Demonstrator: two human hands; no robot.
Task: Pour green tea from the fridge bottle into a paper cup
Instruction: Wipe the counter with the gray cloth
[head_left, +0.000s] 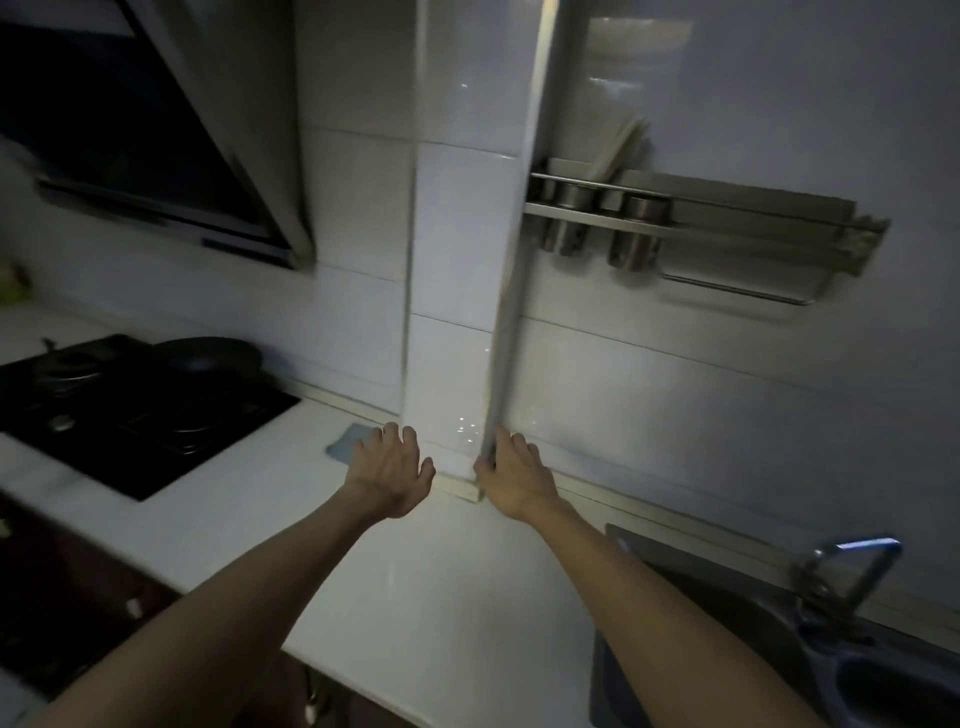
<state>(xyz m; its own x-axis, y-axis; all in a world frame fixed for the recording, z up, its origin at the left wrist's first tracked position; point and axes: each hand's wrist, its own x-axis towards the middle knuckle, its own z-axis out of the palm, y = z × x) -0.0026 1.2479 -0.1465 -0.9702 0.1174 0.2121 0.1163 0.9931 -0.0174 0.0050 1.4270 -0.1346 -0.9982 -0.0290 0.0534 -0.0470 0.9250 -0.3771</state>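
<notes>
our left hand (390, 469) and right hand (518, 472) reach out released, holding nothing; a tiled column (457, 312) stands just ahead between them, a stove (130, 415) far left.

We hold both bare forearms out ahead, angled in toward each other. Left grip (390, 470): back of hand up, fingers spread and loosely bent, holding nothing. Right grip (515, 478): near the left but apart, fingers relaxed and pointing forward, thumb on the inner side, nothing held.
</notes>
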